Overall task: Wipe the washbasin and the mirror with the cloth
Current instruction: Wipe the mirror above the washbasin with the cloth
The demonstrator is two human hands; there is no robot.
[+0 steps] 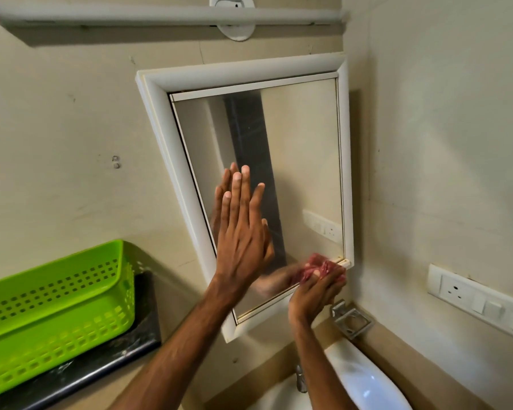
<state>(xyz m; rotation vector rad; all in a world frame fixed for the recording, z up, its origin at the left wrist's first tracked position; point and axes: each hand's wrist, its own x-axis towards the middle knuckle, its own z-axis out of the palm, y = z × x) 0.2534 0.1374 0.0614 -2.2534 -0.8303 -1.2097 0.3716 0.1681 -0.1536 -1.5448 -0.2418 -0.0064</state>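
One mirror [293, 161], one cloth [314, 269], two hands [240, 232].

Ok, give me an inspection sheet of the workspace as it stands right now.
Surface: mirror glass hazy, white frame, hung on the wall.
Job's things: red cloth at the mirror's lower right corner; white washbasin below, partly in view.
Clutter: green basket on dark counter; metal holder on the wall.
Hands: left hand flat and open on the glass; right hand closed on the cloth.
Cables: nothing seen.
Surroundings: tap, switch panel, tube light above.
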